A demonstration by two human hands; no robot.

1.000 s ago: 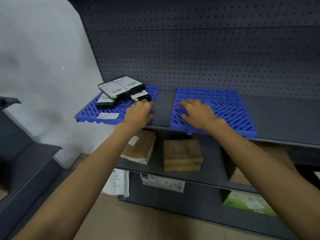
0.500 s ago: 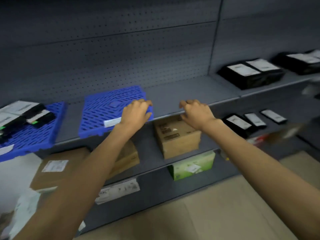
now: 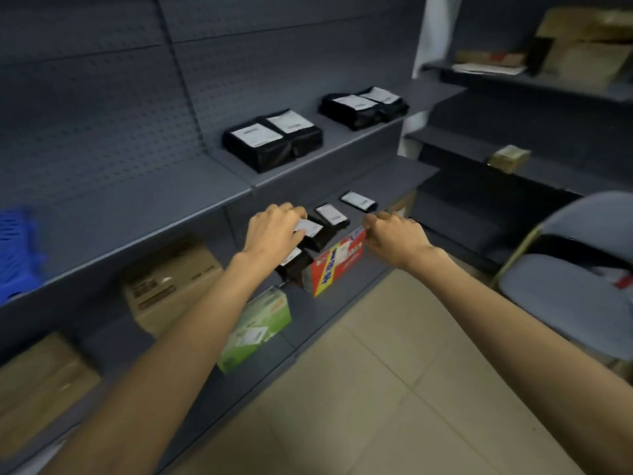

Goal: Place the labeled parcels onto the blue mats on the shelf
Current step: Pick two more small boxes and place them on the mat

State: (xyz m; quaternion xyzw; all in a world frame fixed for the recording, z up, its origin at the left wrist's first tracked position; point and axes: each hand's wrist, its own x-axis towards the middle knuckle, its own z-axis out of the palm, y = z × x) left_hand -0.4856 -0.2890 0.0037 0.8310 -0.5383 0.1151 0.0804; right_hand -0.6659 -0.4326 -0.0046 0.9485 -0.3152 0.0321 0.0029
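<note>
Fingers of the left hand [image 3: 274, 231] curl over a labeled parcel [image 3: 310, 229] at the front edge of the lower shelf [image 3: 394, 180] — pinching or not, I cannot tell — the right hand [image 3: 394, 236] loosely curled, empty; a shallow grip may drop it before the far-left blue mat [image 3: 15, 248].

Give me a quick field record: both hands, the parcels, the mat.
left hand: over the small labeled parcels on the middle shelf; grip unclear
right hand: fingers loosely curled, nothing in it, beside the red box
large black parcels: on the upper shelf, not on a mat
blue mat: far left on the upper shelf, blurred, mostly out of view
</note>
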